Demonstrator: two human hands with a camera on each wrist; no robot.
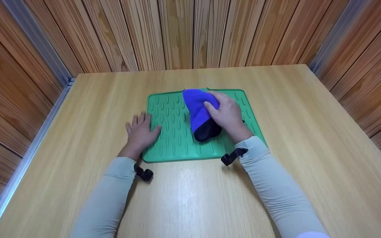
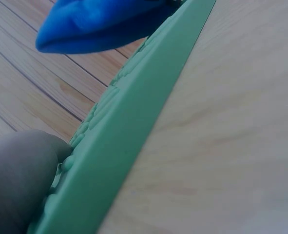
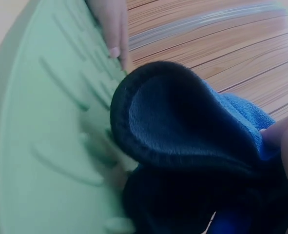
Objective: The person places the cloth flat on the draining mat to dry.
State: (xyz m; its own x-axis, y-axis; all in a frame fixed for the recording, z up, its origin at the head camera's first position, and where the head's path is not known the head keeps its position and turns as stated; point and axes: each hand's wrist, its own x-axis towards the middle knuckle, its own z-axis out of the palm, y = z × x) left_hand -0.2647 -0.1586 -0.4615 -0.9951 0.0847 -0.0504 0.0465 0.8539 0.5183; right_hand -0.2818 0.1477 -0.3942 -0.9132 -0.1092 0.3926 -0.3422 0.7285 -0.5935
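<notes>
A green mat (image 1: 171, 140) with rows of raised oblong ridges lies on the wooden table. My left hand (image 1: 141, 134) rests over the mat's left edge, fingers spread and thumb on the ridges. In my right hand (image 1: 227, 112) is a bunched blue cloth (image 1: 196, 105), gripped between thumb and fingers over the mat's right half. The cloth's lower end is dark, and in the right wrist view its thick dark fold (image 3: 158, 112) curls close over the ridges. The left wrist view shows the mat's smooth rim (image 2: 129, 126) beside my thumb (image 2: 24, 170). My right fingertips are mostly hidden behind the cloth.
Pale wooden tabletop (image 1: 309, 142) surrounds the mat. Wood-plank walls (image 1: 177, 36) stand at the back and both sides, with grey metal strips (image 1: 38, 39) at the corners. A black wrist mount (image 1: 233, 156) sits on each sleeved forearm.
</notes>
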